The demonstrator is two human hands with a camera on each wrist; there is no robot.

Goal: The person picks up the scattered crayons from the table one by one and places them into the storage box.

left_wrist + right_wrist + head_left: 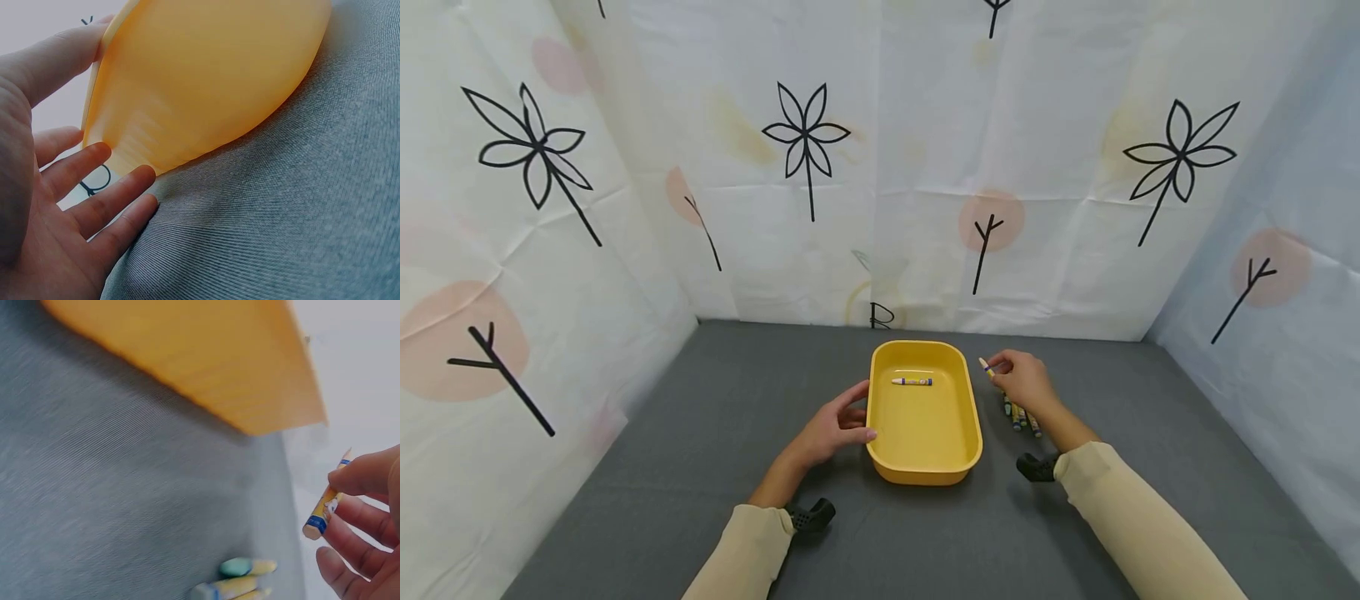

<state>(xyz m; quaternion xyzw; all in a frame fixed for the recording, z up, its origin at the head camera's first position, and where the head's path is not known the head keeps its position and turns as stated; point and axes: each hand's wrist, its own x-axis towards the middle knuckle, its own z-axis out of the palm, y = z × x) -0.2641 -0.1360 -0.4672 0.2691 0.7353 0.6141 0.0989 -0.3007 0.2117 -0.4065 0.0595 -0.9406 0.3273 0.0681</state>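
Pinching one crayon (987, 368) mid-body, tip clear, the right hand (1024, 383) holds it beside the yellow tray (925, 442), toward the far edge of the table (760, 383); spread fingers of the left hand (833, 427) touch the tray's side, probably steadying it; loose crayons (1017, 417) lie handily near.

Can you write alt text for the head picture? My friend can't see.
A person's right hand holds a yellow-wrapped crayon beside a yellow tub, which their left hand touches. Another crayon lies inside the tub; several more crayons lie on the gray cloth.
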